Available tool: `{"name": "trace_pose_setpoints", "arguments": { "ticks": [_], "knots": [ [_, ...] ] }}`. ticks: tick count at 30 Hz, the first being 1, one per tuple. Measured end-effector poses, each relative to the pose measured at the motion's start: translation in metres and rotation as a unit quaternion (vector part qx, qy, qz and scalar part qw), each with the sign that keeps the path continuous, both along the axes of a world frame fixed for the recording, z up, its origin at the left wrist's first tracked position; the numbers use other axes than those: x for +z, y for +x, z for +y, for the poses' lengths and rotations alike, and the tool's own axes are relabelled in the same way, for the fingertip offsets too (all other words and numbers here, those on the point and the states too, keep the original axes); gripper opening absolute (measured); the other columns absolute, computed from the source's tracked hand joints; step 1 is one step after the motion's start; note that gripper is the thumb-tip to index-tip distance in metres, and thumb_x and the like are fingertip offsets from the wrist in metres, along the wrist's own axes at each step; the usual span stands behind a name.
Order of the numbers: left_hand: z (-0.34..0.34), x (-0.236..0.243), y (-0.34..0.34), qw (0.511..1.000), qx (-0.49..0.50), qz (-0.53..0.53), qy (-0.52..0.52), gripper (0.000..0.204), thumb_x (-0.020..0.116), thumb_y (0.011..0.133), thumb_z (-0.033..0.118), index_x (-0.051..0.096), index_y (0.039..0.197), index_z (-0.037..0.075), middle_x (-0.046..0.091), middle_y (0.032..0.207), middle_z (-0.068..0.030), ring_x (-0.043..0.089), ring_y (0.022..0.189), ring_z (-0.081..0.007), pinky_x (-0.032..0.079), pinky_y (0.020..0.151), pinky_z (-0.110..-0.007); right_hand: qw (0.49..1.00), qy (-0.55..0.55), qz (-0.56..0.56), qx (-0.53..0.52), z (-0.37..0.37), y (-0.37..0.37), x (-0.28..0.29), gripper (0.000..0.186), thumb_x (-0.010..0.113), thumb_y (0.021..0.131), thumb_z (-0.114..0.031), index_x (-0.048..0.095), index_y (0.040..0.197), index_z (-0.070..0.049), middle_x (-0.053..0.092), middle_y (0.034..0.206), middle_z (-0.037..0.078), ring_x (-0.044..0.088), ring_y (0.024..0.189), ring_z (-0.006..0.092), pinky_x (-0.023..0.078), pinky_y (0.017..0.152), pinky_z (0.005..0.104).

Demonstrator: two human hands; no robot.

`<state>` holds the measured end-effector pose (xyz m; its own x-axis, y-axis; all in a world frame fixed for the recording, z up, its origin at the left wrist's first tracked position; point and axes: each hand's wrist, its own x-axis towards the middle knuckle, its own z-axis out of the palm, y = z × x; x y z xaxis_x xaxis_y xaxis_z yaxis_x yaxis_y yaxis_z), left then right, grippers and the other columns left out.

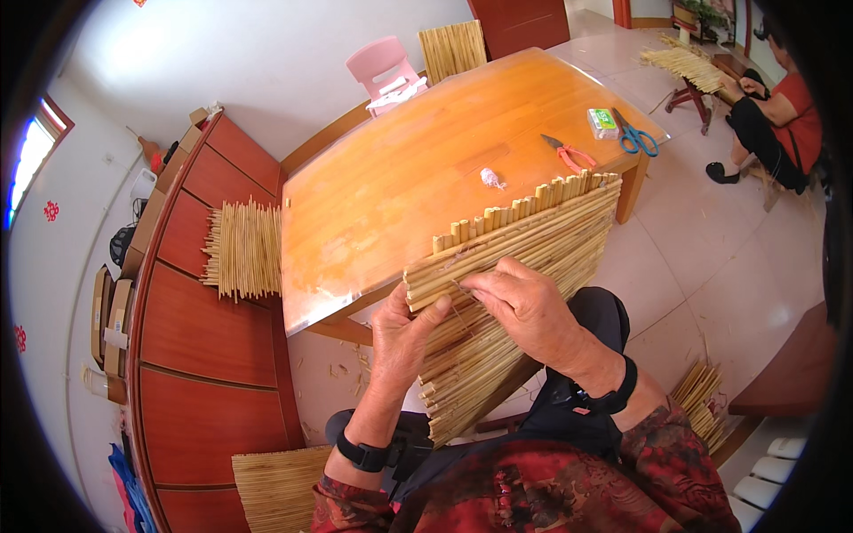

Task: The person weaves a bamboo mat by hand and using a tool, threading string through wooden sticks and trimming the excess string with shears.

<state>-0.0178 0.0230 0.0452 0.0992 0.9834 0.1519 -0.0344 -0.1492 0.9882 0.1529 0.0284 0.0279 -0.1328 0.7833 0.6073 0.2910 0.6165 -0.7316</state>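
Observation:
A mat of straw-coloured reed stalks (533, 253) slants across my lap, its upper end against the wooden table's edge. My left hand (400, 336) is closed on the mat's left edge, thumb on top and fingers mostly hidden behind the stalks. My right hand (524, 306) pinches with thumb and forefinger at a thin cord (459, 298) that runs over the stalks, close to my left thumb. A row of short stalk ends (484, 220) sticks up along the mat's far side.
On the table (373, 213) lie red-handled pliers (569, 155), blue-handled scissors (633, 133), a small box (602, 124) and a small pale bundle (491, 178). Reed bundles (244, 249) rest by the red cabinet (213, 329). A pink chair (385, 67) stands behind; another person (791, 115) sits at right.

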Motion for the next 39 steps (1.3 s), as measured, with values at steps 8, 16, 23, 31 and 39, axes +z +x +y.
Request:
{"name": "trace_pose_setpoints", "arguments": {
  "ticks": [8, 16, 23, 31, 39],
  "knots": [
    [0.000, -0.002, 0.003, 1.000, -0.001, -0.003, -0.005, 0.027, 0.063, 0.083, 0.002, 0.058, 0.109, -0.001, 0.062, 0.100, -0.0036, 0.055, 0.088, -0.0070, 0.046, 0.078, -0.023, 1.000, -0.027, -0.006, 0.008, -0.001, 0.004, 0.001, 0.016, 0.060, 0.079, -0.002, 0.062, 0.094, -0.004, 0.052, 0.073, 0.010, 0.055, 0.066, 0.0278, 0.045, 0.058, 0.0350],
    [-0.002, -0.003, 0.005, 0.999, 0.010, 0.035, 0.008, 0.027, 0.063, 0.083, 0.002, 0.058, 0.108, -0.002, 0.062, 0.099, -0.0029, 0.055, 0.087, -0.0070, 0.046, 0.078, -0.023, 0.999, -0.003, -0.050, -0.013, -0.002, 0.007, 0.008, 0.013, 0.059, 0.079, -0.004, 0.061, 0.092, -0.004, 0.053, 0.073, 0.010, 0.056, 0.066, 0.0281, 0.046, 0.058, 0.0355],
    [-0.012, 0.003, 0.022, 0.980, 0.070, 0.181, 0.045, 0.022, 0.065, 0.081, 0.005, 0.058, 0.100, -0.001, 0.064, 0.084, -0.0034, 0.054, 0.074, -0.0060, 0.045, 0.067, -0.023, 0.987, -0.011, -0.154, -0.043, -0.017, 0.017, 0.027, 0.015, 0.054, 0.074, 0.000, 0.058, 0.088, -0.002, 0.051, 0.074, 0.012, 0.057, 0.069, 0.0307, 0.048, 0.057, 0.0365],
    [-0.028, -0.017, 0.055, 0.946, 0.100, 0.290, 0.101, 0.023, 0.065, 0.078, 0.004, 0.056, 0.099, 0.002, 0.062, 0.086, -0.0141, 0.062, 0.076, -0.0272, 0.048, 0.066, -0.032, 0.988, -0.049, -0.137, -0.059, -0.032, 0.034, 0.016, 0.017, 0.056, 0.077, 0.003, 0.058, 0.094, -0.001, 0.055, 0.082, 0.015, 0.057, 0.076, 0.0332, 0.047, 0.061, 0.0368],
    [-0.058, -0.065, 0.073, 0.968, -0.001, 0.192, 0.163, 0.040, 0.068, 0.071, -0.003, 0.051, 0.107, -0.001, 0.059, 0.104, -0.0175, 0.060, 0.094, -0.0301, 0.049, 0.078, -0.033, 0.973, -0.223, -0.043, -0.047, -0.080, 0.063, -0.015, 0.016, 0.058, 0.080, 0.003, 0.061, 0.095, 0.000, 0.056, 0.078, 0.012, 0.056, 0.068, 0.0227, 0.044, 0.060, 0.0297]
  ]
}}
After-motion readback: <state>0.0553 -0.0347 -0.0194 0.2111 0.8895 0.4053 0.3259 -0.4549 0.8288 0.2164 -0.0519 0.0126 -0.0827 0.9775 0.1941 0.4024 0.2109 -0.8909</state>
